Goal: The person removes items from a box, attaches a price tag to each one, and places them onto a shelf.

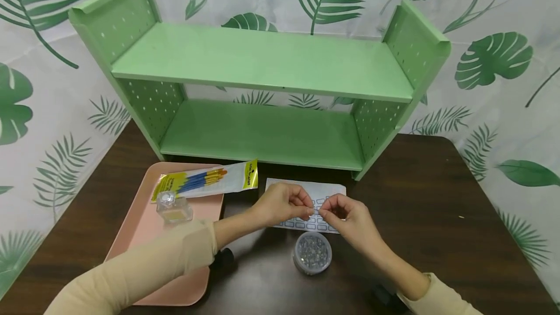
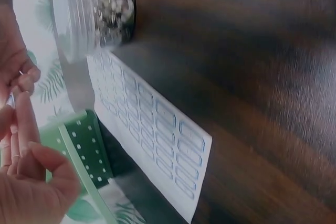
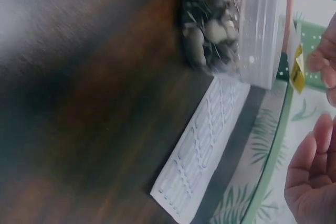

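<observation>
Both hands meet above a white sheet of blue-bordered labels [image 1: 323, 191]. My left hand [image 1: 283, 204] pinches one end of a small label [image 2: 11, 98] between thumb and fingers. At its other end, the fingertips of my right hand [image 1: 352, 218] pinch the same small piece. Most of that piece is hidden by the fingers. Just in front of the sheet stands a round clear jar [image 1: 312, 253] with a lid, full of small metallic-looking pieces. In the right wrist view, the jar [image 3: 215, 32] overlaps the far end of the label sheet [image 3: 202, 145].
On the left lies a pink tray [image 1: 135, 237] with a glass bottle [image 1: 175, 208] and a packet of paintbrushes [image 1: 205, 180] that overhangs its edge. A green two-tier shelf [image 1: 262, 132] stands behind the sheet. Leaf-patterned cloth [image 1: 490, 111] hangs behind the dark table [image 1: 428, 208].
</observation>
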The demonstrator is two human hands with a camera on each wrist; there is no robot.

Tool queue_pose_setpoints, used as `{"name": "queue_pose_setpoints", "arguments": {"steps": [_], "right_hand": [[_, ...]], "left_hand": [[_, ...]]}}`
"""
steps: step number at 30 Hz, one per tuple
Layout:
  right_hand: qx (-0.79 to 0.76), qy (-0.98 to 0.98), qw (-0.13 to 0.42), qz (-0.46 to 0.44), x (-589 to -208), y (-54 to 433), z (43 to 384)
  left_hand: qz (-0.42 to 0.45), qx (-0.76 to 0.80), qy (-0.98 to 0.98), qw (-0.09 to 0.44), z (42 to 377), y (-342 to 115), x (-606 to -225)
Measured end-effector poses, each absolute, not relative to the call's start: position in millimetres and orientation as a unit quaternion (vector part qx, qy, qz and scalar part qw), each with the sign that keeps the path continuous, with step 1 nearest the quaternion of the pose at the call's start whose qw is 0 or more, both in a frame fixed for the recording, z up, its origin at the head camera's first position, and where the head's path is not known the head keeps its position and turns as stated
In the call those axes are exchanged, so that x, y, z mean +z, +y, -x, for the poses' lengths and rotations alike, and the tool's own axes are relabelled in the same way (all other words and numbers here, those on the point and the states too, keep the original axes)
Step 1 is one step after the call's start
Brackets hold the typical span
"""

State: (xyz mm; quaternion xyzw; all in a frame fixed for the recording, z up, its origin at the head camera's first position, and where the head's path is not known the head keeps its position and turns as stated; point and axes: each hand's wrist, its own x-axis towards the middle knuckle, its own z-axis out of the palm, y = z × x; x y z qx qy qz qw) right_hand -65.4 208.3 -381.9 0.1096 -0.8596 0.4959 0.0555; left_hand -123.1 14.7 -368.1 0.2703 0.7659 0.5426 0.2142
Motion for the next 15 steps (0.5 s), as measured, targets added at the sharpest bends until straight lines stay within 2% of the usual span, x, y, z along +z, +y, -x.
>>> {"name": "queue_pose_setpoints", "arguments": {"steps": [15], "right_hand": [[0.401,-0.891,0.147,-0.153,-392.4,202.5,7.1]], "left_hand": [[-0.316,0.439,0.833,0.118,69.0,5.2,-374.9]]}}
